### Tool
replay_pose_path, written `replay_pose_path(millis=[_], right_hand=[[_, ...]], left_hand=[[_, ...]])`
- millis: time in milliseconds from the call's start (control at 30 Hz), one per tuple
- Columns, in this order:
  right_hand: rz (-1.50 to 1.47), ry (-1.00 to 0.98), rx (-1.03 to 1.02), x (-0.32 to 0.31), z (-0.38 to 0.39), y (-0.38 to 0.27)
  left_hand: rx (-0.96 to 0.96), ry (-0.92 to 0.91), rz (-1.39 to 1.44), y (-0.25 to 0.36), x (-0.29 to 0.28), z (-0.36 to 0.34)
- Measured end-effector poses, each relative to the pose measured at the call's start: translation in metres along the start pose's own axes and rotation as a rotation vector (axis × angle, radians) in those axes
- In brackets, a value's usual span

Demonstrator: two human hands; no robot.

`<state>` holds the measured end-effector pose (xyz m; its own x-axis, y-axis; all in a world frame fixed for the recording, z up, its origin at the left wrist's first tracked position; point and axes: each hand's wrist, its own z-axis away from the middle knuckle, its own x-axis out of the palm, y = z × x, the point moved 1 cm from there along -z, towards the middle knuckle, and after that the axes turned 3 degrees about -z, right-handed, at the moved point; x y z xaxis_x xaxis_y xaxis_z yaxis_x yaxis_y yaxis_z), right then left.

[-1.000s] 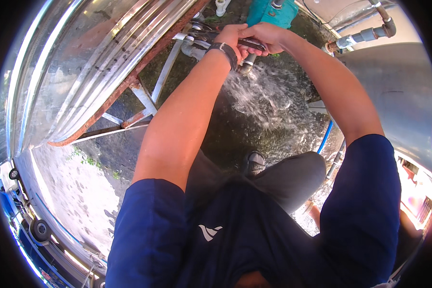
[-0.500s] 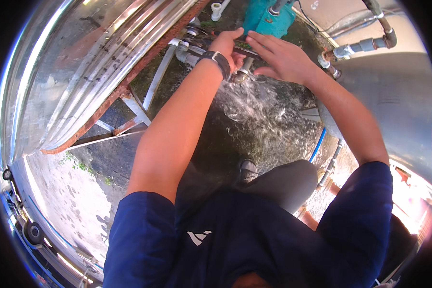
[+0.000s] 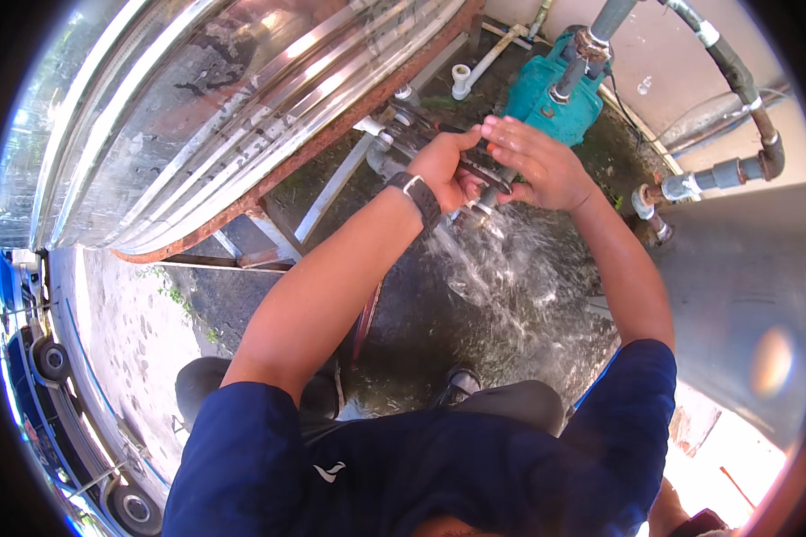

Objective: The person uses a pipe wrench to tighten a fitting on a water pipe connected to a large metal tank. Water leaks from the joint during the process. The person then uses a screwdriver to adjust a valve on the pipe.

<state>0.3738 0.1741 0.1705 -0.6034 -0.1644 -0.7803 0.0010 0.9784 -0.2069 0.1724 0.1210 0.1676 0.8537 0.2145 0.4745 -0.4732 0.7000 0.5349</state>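
My left hand, with a black watch at its wrist, is closed round a dark long-handled tool, wrench-like in shape. The tool's far end lies among the pipe fittings under the metal tank; its jaws are hard to make out. My right hand reaches in from the right, fingers stretched out and lying against the near end of the handles, where a bit of orange shows. Just below both hands, a short pipe end pours out water that splashes over the ground.
A corrugated shiny tank on a rusty-edged frame fills the upper left. Behind my hands stands a teal pump with pipes rising from it. A white pipe elbow lies nearby. At right are grey piping and another metal tank.
The view has shifted, so hands, pump and pipes sit lower in the picture. My left hand keeps its hold on the tool; my right fingers now lie against its handles. Water still pours.
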Motion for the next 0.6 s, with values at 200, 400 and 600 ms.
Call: replay_pose_path(millis=[200, 400, 600], right_hand=[[-0.168, 0.201, -0.100, 0.016, -0.009, 0.012], [-0.240, 0.396, -0.124, 0.031, -0.019, 0.016], [-0.206, 0.438, -0.062, 0.034, -0.019, 0.009]], left_hand=[[0.061, 0.019, 0.023, 0.003, 0.005, 0.009], [0.041, -0.037, -0.036, 0.009, 0.000, 0.004], [-0.004, 0.036, -0.035, 0.015, 0.001, -0.001]])
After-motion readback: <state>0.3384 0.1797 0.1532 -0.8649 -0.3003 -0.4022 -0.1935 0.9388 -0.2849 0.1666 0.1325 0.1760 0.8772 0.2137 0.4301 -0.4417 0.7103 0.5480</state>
